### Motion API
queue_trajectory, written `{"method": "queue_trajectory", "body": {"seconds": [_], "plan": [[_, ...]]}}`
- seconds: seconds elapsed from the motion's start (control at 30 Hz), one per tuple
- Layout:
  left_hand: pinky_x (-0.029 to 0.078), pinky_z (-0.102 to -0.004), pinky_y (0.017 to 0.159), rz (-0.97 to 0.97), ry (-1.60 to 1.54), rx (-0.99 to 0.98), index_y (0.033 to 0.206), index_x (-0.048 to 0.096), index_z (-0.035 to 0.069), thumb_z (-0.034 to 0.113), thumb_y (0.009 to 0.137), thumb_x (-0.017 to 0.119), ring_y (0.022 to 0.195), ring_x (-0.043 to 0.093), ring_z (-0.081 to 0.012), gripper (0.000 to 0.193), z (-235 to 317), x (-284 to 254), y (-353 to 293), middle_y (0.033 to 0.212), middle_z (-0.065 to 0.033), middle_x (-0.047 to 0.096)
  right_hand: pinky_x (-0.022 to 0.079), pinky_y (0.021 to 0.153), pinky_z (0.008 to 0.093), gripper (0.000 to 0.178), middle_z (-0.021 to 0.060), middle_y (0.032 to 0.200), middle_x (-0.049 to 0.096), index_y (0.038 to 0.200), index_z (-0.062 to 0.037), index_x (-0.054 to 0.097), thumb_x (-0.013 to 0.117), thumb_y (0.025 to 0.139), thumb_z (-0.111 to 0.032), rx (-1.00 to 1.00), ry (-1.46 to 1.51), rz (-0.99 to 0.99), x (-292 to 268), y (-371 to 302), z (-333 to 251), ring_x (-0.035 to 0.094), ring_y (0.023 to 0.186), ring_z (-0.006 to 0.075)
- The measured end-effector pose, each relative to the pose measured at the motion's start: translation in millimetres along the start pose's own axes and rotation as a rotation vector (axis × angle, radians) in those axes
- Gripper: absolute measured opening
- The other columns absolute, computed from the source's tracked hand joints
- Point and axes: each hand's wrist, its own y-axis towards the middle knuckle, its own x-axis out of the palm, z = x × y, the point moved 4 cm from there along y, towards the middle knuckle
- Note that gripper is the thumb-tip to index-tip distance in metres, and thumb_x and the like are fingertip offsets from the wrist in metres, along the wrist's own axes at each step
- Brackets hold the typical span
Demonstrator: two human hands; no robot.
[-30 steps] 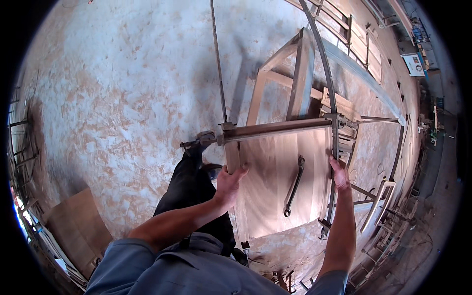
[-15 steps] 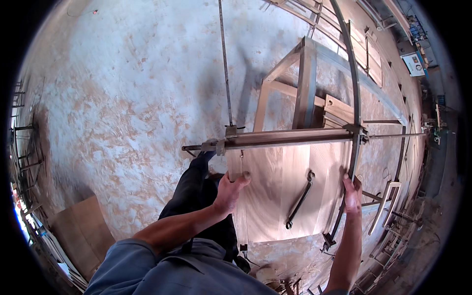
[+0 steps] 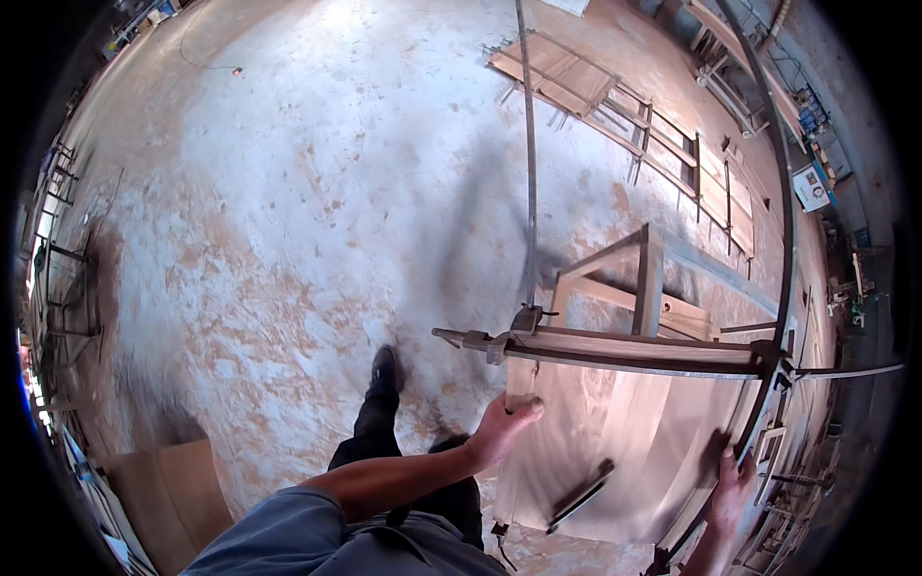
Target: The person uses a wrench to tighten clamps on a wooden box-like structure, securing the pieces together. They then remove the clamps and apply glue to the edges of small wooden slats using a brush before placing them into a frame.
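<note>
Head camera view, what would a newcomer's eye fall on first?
Probably the clamped wooden panel at lower right, between the left hand and right hand at its sides. Then the dark wrench lying on its face, and the long bar clamp along its far edge.

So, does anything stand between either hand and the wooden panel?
Nothing visible for the left hand: its thumb lies over the left edge of the wooden panel. At the right hand, a dark clamp bar runs along the right edge; whether that hand also touches the wood is unclear.
</note>
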Motion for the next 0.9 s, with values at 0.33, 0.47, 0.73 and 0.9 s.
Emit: {"method": "queue_trajectory", "body": {"seconds": [0.33, 0.47, 0.73, 0.9], "plan": [[0.050, -0.0321, 0.086, 0.203, -0.035, 0.055, 0.122, 0.049, -0.002, 0.027, 0.082, 0.074, 0.096, 0.061, -0.0183, 0.055, 227, -116, -4, 0.110, -0.0104, 0.060, 0.040, 0.097, 0.0321, 0.066, 0.0137, 0.117, 0.060, 0.127, 0.0085, 0.050, 0.070, 0.085, -0.038, 0.266, 0.209, -0.186, 207, 32, -169, 0.054, 0.109, 0.0198], [0.047, -0.0345, 0.091, 0.274, -0.054, 0.026, 0.123, 0.049, -0.003, 0.026, 0.083, 0.073, 0.103, 0.058, -0.0193, 0.055, 264, -161, -4, 0.114, -0.0110, 0.060, 0.043, 0.095, 0.0335, 0.071, 0.0154, 0.119, 0.060, 0.126, 0.0079, 0.052, 0.069, 0.083, -0.047, 0.186, 0.203, -0.384, 287, 65, -174, 0.056, 0.109, 0.0212], [0.045, -0.0346, 0.092, 0.282, -0.185, 0.324, 0.123, 0.048, 0.000, 0.023, 0.088, 0.067, 0.101, 0.056, -0.0184, 0.047, 312, -123, -10, 0.111, -0.0074, 0.058, 0.036, 0.103, 0.0365, 0.083, 0.0208, 0.130, 0.054, 0.133, 0.0095, 0.045, 0.070, 0.081, -0.050, -0.051, 0.155, -0.513, 298, 110, -281, 0.052, 0.118, 0.0248], [0.047, -0.0375, 0.091, 0.307, -0.186, 0.379, 0.126, 0.047, -0.001, 0.026, 0.089, 0.064, 0.104, 0.056, -0.0206, 0.049, 355, -126, 28, 0.114, -0.0097, 0.057, 0.037, 0.103, 0.0362, 0.081, 0.0211, 0.125, 0.057, 0.129, 0.0115, 0.048, 0.072, 0.080, -0.049, -0.063, 0.187, -0.619, 330, 145, -356, 0.052, 0.117, 0.0246]]}}
